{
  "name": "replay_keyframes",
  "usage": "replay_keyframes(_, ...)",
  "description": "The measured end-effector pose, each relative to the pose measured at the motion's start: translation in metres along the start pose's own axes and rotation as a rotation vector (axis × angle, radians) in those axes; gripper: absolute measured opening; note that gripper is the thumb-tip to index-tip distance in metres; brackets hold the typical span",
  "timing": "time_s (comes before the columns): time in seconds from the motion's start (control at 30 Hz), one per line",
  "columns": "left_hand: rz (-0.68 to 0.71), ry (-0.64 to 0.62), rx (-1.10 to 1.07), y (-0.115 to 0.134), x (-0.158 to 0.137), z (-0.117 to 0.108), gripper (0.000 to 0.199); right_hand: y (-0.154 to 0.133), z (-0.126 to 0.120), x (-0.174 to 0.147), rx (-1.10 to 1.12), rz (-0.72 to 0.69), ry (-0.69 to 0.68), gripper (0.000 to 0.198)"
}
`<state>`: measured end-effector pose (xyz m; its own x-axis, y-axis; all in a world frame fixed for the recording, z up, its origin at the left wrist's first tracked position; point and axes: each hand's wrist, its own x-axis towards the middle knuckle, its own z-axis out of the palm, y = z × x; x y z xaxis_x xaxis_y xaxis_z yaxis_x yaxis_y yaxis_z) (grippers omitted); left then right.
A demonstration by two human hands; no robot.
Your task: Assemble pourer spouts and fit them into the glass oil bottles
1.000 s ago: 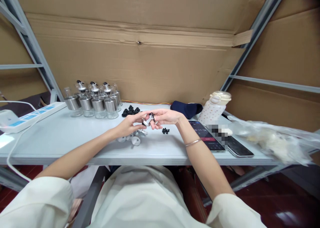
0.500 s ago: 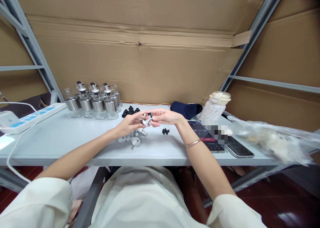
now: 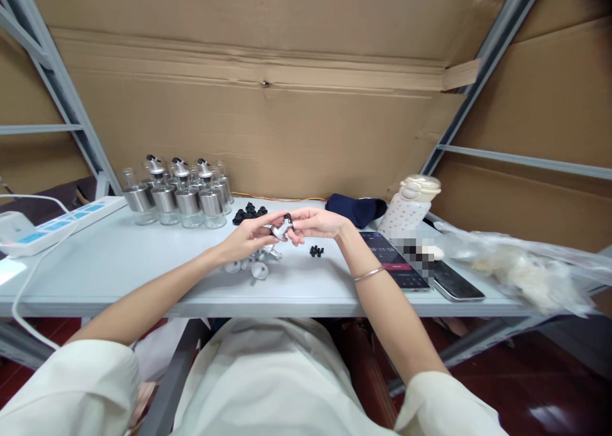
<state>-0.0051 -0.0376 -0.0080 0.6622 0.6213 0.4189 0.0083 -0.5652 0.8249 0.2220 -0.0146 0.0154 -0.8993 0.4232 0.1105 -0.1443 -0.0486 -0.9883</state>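
Above the middle of the table, my left hand [image 3: 247, 237] grips a silver pour spout [image 3: 280, 232] by its round base. A small black cap [image 3: 287, 220] sits at the spout's upper end. My right hand [image 3: 318, 222] is closed with thumb and fingertips on that capped end; its exact contact is partly hidden by the fingers. Below the hands lie several more silver spouts [image 3: 259, 270], some covered by my left hand. A cluster of small black caps [image 3: 316, 251] rests to the right of them. Behind my left hand is a pile of black stoppers [image 3: 249, 213].
Glass bottles with steel bands [image 3: 189, 203], some topped with spouts, stand at the back left near a power strip [image 3: 71, 222]. To the right are a navy cap [image 3: 356, 210], a dotted white bottle [image 3: 410, 210], a phone with a timer [image 3: 399, 264], another phone [image 3: 456, 282] and plastic bags [image 3: 526, 270].
The spout has tilted slightly between my hands, so its black cap shows more clearly. My right fingers have shifted a little around it. The things on the table stay put.
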Motion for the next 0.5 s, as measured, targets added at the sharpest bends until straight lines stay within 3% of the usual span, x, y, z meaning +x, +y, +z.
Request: replay_keyframes(0.5,0.027,-0.017,0.008,-0.0028,0.0015,-0.0034,0.056,0.0024,0.0027,0.0018,0.062,-0.041,-0.004,0.029)
